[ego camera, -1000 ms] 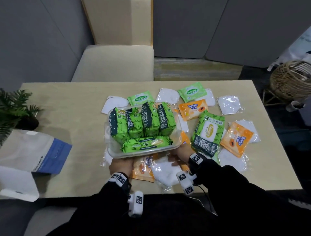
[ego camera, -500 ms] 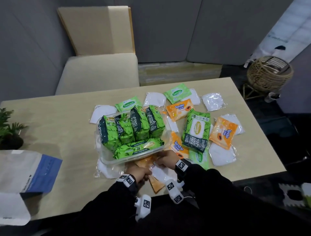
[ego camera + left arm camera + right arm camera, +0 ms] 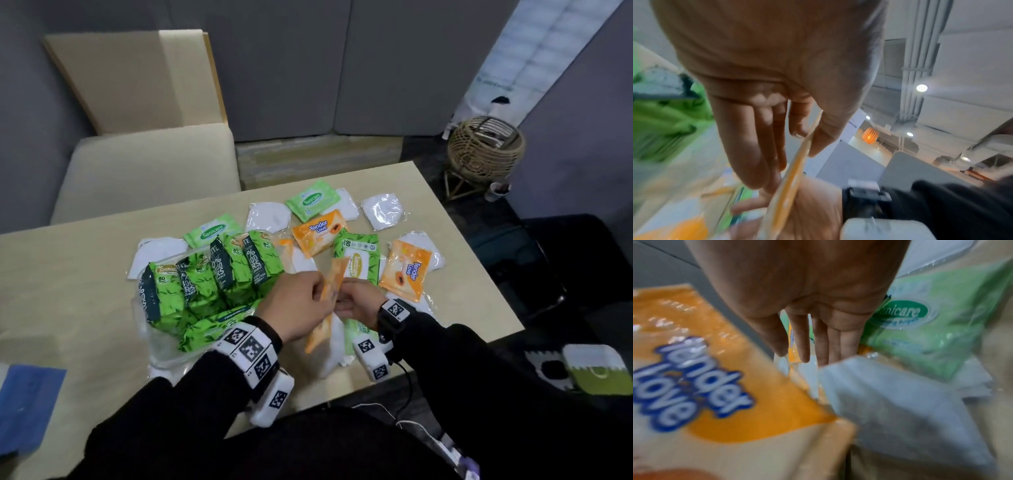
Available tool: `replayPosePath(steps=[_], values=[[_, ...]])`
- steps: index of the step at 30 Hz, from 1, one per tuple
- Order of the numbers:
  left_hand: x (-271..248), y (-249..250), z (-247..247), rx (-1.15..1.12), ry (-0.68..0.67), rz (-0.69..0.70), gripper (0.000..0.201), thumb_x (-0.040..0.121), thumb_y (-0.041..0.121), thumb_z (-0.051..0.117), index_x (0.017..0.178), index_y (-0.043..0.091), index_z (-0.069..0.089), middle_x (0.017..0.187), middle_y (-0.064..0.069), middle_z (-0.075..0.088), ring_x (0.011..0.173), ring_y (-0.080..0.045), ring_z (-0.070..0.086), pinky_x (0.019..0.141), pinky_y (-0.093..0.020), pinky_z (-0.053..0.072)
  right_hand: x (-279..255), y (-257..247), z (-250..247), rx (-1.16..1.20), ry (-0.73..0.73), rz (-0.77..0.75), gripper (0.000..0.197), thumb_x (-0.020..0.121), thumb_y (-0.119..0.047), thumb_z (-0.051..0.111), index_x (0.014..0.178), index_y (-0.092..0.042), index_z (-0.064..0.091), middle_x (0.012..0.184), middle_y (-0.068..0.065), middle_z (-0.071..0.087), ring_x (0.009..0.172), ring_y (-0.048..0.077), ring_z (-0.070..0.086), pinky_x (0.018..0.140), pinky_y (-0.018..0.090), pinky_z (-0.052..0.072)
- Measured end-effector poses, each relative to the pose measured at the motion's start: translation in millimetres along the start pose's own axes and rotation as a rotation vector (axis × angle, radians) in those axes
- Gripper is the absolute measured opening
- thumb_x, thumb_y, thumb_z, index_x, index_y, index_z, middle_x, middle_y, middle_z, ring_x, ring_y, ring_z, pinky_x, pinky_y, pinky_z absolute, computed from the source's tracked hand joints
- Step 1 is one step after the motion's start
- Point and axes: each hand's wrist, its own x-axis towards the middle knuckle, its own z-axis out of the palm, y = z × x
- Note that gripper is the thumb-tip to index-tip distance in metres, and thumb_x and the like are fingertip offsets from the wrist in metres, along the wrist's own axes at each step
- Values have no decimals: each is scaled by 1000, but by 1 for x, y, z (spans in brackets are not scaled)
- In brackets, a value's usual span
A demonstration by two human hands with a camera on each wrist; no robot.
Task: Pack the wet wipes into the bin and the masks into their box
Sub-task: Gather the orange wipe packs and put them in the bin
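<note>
1. Two hands meet over the near edge of the tan table point(image 3: 85, 260). The left hand point(image 3: 296, 306) pinches a thin orange wet-wipe pack point(image 3: 335, 279) between thumb and fingers.
2. Its long side stands almost straight up, edge toward us.
3. The right hand point(image 3: 358, 301) is just beside the pack, on its right. Its fingers look fairly straight, and I cannot tell if it grips the pack too.
4. The clear plastic bin point(image 3: 161, 349) full of green wipe packs point(image 3: 205, 284) sits just to the left, so the left hand is nearer.
5. I think the pack must go left and slip in edge-first, since the bin looks crowded.
6. White masks in clear bags point(image 3: 385, 212) lie farther back on the table.
</note>
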Motion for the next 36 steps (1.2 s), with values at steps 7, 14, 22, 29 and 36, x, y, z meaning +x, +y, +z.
replayPosePath(steps=[7,14,22,29,36], values=[[39,6,-44,-346,151,-90,18,80,18,73,94,7,71,88,-14,74,77,-26,74,57,-31,60,7,2,-20,-3,-77,-46,32,94,7,62,126,12,59,109,38,68,80,33,67,68,34,61],[61,-11,-47,-592,256,-243,40,73,15,73,100,-11,57,94,-28,71,74,-36,74,71,-59,63,19,-13,-3,-822,-104,-218,31,91,3,63,118,-8,74,109,11,76,84,17,72,67,16,54],[57,-39,-47,-743,350,-368,31,74,15,75,103,7,67,105,-15,76,97,-37,74,90,-58,60,49,9,18,-1581,-135,-365,80,72,-10,86,144,-16,50,139,10,56,121,35,62,91,42,56],[54,-56,-38,-733,360,-401,24,88,6,71,103,23,64,111,-4,76,102,-26,73,97,-54,57,52,-16,34,-1835,-130,-320,87,66,-37,90,142,-13,53,129,8,60,102,31,69,72,35,58],[51,-55,-35,-383,282,-383,37,94,21,68,130,22,56,122,5,70,110,-18,67,94,-36,51,59,-22,34,-1762,-40,-250,106,59,-46,95,143,-9,45,128,8,56,106,32,68,86,41,61]])
